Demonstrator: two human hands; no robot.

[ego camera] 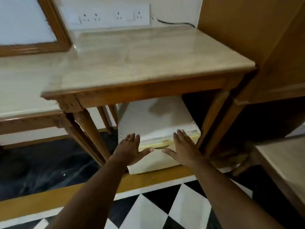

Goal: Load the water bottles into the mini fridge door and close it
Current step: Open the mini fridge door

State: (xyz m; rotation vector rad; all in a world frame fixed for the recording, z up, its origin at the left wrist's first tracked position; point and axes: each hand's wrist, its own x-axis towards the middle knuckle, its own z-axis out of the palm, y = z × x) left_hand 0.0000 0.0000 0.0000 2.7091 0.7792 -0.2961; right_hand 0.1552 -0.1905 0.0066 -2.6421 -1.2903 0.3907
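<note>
The fingers (132, 138) of the left hand (130, 149) are spread flat, gripping nothing, palm pressed against the front of the mini fridge door (156, 156). The right hand (183, 147) lies the same way just beside it, fingers splayed and empty, thumbs pointing toward each other with a gap between. The door looks shut against the white fridge (153, 118), which sits on the floor under the stone-topped wooden counter (132, 63). No water bottles show. A socket strip (107, 16) runs along the wall behind, and checkered floor tiles (165, 209) lie below the forearms.
</note>
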